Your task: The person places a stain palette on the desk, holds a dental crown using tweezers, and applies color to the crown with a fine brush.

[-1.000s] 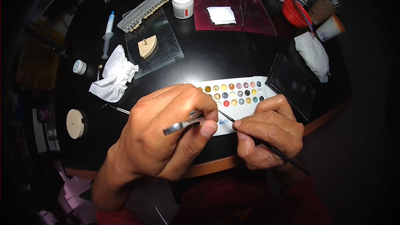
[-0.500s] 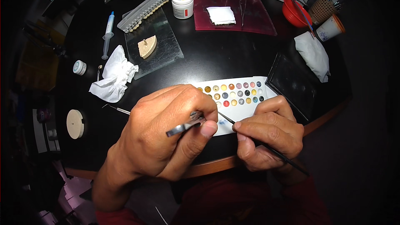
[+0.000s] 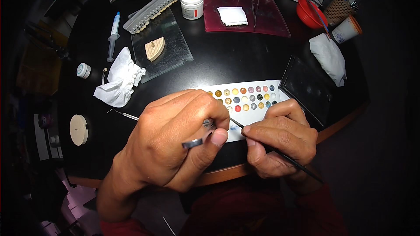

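My left hand [image 3: 175, 135] is closed around a grey metal tool [image 3: 192, 143]. Its flat end sticks out by the thumb, and its other end is hidden behind my fingers. In my right hand [image 3: 284, 137] I pinch a slim black-handled brush [image 3: 293, 161], slanting up and left toward my left fingertips. The brush tip is out of sight behind those fingers. Beneath both hands lies a white paint palette [image 3: 258, 117] with rows of small round wells in many colours. A blue smear [image 3: 235, 128] marks its near part.
A dark open lid [image 3: 306, 89] adjoins the palette at right. At left lie crumpled tissue [image 3: 120, 81], a thin metal instrument [image 3: 130, 116] and a round beige disc [image 3: 78, 130]. Farther back are a glass slab [image 3: 179, 52] bearing a honeycomb tray [image 3: 154, 49], a white jar [image 3: 191, 5] and a red bowl [image 3: 311, 14].
The grey tool has turned in my left hand, its flat end shifting right and slightly down. My right hand and the brush have moved a little left.
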A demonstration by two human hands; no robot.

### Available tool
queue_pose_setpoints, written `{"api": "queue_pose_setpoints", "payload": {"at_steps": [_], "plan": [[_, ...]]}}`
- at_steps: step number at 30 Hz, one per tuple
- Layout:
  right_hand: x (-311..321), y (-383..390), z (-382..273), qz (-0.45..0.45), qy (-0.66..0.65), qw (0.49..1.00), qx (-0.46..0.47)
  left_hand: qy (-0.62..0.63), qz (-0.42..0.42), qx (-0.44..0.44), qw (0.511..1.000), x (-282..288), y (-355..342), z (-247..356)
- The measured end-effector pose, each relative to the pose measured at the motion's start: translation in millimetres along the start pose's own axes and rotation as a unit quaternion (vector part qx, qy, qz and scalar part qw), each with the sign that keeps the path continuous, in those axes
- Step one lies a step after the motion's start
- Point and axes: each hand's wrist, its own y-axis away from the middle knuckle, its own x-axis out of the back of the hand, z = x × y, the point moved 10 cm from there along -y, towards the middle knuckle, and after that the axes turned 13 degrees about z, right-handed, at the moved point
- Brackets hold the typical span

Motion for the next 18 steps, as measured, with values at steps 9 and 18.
{"api": "queue_pose_setpoints", "payload": {"at_steps": [9,18], "plan": [[-1.5,0.3,0.9,0.001,-0.006,1.0,0.0,-0.006,-0.001,0.004,1.0,0.4,0.0,0.6],[2.8,-2.3,-0.8,0.001,-0.001,1.0,0.001,0.0,0.011,0.006,1.0,-0.1,-0.8,0.3]]}}
